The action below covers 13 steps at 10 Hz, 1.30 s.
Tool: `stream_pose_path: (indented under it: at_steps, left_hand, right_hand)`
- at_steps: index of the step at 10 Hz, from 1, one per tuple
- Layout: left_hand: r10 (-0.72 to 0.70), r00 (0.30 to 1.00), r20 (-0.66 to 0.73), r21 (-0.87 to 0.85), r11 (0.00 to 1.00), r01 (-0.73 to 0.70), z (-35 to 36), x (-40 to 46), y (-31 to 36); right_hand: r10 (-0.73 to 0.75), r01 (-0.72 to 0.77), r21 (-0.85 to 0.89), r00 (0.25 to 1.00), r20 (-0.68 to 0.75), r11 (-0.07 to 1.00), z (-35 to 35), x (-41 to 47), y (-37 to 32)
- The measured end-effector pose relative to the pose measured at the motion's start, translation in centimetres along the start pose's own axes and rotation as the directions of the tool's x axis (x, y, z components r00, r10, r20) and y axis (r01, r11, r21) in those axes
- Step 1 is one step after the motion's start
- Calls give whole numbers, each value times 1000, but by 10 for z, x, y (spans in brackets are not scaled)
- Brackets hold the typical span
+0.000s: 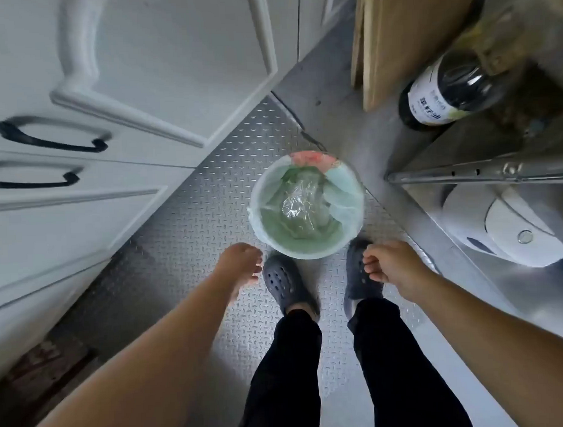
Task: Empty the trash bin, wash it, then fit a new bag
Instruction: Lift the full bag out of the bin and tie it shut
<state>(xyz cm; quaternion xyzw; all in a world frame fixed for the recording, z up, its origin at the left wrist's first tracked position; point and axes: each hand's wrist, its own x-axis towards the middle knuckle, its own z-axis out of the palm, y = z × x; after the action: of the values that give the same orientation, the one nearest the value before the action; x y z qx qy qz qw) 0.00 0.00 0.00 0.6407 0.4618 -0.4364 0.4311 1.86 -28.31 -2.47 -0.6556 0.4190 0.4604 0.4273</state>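
Note:
A small round trash bin (308,249) stands on the metal floor just ahead of my feet. A pale green bag (343,192) lines it and folds over the rim. Inside lies crumpled clear plastic (297,206) and a pink scrap (310,158) at the far edge. My left hand (242,262) hangs a little left of the bin, near its front rim, fingers loosely apart and holding nothing. On the other side, my right hand (390,263) hovers just right of the rim, fingers curled but empty. Neither hand touches the bin.
White cabinet doors with black handles (51,135) line the left side. A steel counter edge (464,175) and a white appliance (497,228) are at the right. A dark bottle (445,92) and a wooden board (405,39) stand behind the bin. My feet wear grey clogs (286,283).

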Motion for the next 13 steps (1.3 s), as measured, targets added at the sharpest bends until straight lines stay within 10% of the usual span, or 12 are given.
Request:
stream_pose_path:
  at_steps: [3, 4, 6, 8, 11, 13]
  left_hand:
    - [-253, 960, -119, -439, 881, 178, 27, 116, -8]
    - [-267, 963, 28, -590, 774, 232, 32, 132, -13]
    - [-170, 968, 185, -809, 533, 248, 38, 143, -29]
    - [-169, 972, 160, -819, 527, 227, 48, 134, -23]
    - [-272, 956, 113, -752, 605, 262, 55, 110, -27]
    - [-334, 942, 40, -762, 600, 245, 54, 87, -16]
  right_hand:
    - [201, -131, 439, 973, -117, 889, 25, 108, 6]
    - [224, -193, 555, 974, 13, 809, 31, 121, 9]
    - [20, -216, 790, 968, 249, 574, 44, 130, 15]
    - [-40, -188, 836, 969, 243, 516, 51, 129, 17]
    - [192, -196, 790, 976, 101, 581, 42, 107, 28]
    - [189, -69, 575, 970, -152, 815, 40, 96, 20]
